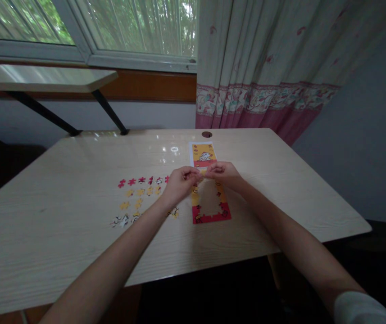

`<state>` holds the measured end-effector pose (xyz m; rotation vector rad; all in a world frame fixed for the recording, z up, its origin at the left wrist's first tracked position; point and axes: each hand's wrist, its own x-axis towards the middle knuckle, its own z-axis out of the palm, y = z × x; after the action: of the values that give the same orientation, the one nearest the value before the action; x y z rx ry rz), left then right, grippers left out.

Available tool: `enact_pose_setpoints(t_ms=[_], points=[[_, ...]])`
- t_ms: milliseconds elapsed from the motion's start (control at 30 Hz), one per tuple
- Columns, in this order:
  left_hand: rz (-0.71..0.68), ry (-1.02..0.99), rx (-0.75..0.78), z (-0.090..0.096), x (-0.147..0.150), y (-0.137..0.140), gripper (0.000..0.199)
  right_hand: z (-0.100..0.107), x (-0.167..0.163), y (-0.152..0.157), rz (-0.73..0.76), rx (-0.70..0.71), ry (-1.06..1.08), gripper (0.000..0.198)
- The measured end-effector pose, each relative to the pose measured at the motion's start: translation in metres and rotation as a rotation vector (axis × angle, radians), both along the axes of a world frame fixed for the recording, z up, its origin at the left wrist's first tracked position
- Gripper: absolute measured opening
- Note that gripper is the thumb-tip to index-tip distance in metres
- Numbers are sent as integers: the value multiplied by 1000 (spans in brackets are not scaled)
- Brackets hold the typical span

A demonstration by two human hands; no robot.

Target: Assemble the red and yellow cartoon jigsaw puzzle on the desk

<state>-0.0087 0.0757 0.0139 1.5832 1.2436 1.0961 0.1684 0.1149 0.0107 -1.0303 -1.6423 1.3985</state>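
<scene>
My left hand (182, 183) and my right hand (224, 174) meet over the far end of a jigsaw puzzle. Their fingertips are pinched together on a small yellow puzzle piece (203, 172), mostly hidden by the fingers. Beneath them lies the puzzle's border (212, 218), red at the near end and yellow along the sides, around a bare middle. A reference picture (203, 152) of a white cartoon animal on yellow and red lies just beyond my hands. Loose red puzzle pieces (131, 182), yellow pieces (140, 192) and white patterned pieces (122, 221) sit in rows to the left.
The pale wooden table (88, 189) reaches the wall, with a round cable hole (206, 134) at its back edge. A raised shelf (44, 77) on dark supports stands at the back left. A curtain (247, 67) hangs beside the window.
</scene>
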Motion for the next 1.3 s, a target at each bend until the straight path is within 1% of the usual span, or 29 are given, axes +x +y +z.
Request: enact_pose_setpoints(t_ms=[33, 100, 233, 300, 400, 467, 500, 567, 633, 733, 800, 1033, 1167, 1300], points=[[-11, -3, -3, 1, -1, -1, 21, 1, 0, -1, 15, -4, -5, 39], [-23, 66, 29, 4, -2, -2, 20, 2, 2, -2, 42, 24, -33, 38], [-61, 406, 226, 9, -2, -3, 17, 4, 8, -3, 37, 171, -155, 37], [-94, 542, 306, 9, -1, -4, 16, 6, 10, -4, 49, 241, -250, 32], [-113, 622, 352, 7, 0, -5, 14, 9, 12, -5, 69, 343, -388, 21], [-86, 660, 380, 6, -2, -5, 12, 10, 12, -4, 16, 388, -469, 17], [-67, 690, 393, 5, -4, -6, 13, 9, 12, -2, -36, 392, -505, 16], [-49, 782, 412, 3, -8, -6, 18, 6, 10, 0, -149, 354, -573, 18], [-81, 886, 425, 2, -12, -6, 20, 3, 7, 1, -205, 295, -616, 19], [-160, 987, 451, -1, -15, -5, 23, -1, 0, 0, -214, 235, -646, 19], [-184, 1018, 463, -1, -15, -5, 24, -3, -3, -2, -233, 215, -678, 18], [-200, 1089, 461, 0, -11, -7, 30, -6, -5, -4, -292, 241, -769, 14], [-200, 1124, 448, 0, -9, -9, 32, -7, -3, -2, -277, 232, -803, 13], [-193, 1133, 437, 0, -8, -8, 32, -9, 2, 1, -237, 273, -774, 12]])
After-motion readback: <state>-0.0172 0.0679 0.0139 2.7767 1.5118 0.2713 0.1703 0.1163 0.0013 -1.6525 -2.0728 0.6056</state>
